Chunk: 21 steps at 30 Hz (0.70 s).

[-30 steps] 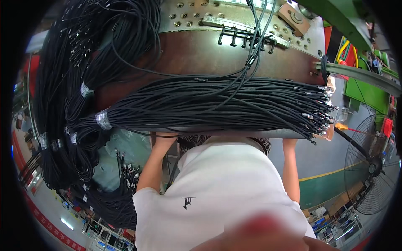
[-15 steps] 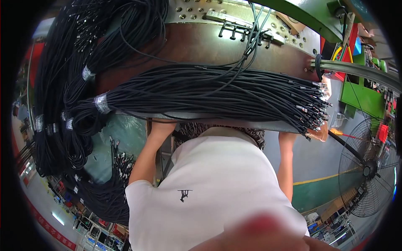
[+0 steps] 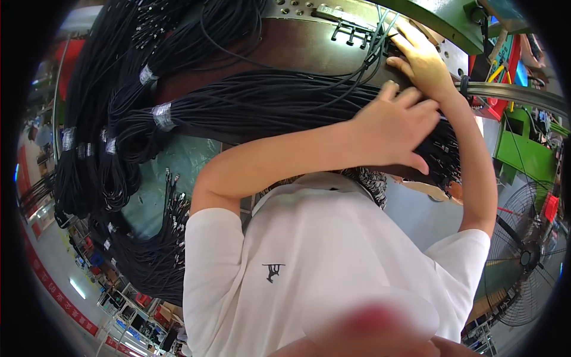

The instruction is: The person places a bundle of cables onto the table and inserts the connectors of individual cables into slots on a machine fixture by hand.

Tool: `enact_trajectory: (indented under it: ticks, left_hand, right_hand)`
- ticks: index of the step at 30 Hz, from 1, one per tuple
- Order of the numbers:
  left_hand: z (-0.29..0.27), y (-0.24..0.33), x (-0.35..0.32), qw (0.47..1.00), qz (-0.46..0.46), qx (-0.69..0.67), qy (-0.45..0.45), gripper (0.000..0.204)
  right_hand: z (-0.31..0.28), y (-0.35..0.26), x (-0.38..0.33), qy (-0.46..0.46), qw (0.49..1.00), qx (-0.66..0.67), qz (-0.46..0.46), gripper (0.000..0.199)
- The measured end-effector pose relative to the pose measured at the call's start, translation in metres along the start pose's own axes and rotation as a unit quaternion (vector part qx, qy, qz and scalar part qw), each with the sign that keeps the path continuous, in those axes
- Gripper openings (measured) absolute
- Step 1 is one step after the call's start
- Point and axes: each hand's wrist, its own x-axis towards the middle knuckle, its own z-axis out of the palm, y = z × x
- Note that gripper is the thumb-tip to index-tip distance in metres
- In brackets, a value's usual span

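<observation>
Changed vs 0.5 s ago: both hands up from under the black cable bundle point(image 3: 267, 107), now over its right end. Reads as start of handling that end. Left hand point(image 3: 395, 134) released, palm flat on the cables. Right hand point(image 3: 419, 59) draped over strands by the metal fixture point(image 3: 351, 27); can't tell whether gripping. Connector tips hidden behind left hand. Bundle lying across brown bench point(image 3: 285, 50).
</observation>
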Motion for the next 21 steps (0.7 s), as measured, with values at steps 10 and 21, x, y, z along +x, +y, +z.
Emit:
enact_trajectory:
  ticks: [10,21]
  left_hand:
    - [-0.061,-0.07,-0.073,0.99,-0.124,0.065,-0.021,0.033]
    - [-0.064,-0.053,-0.067,0.975,-0.201,-0.025,0.088,0.021]
  right_hand:
    - [-0.12,-0.052,-0.07,0.059,0.975,0.11,0.181,0.032]
    - [-0.135,-0.039,-0.066,-0.108,0.976,0.044,0.183,0.036]
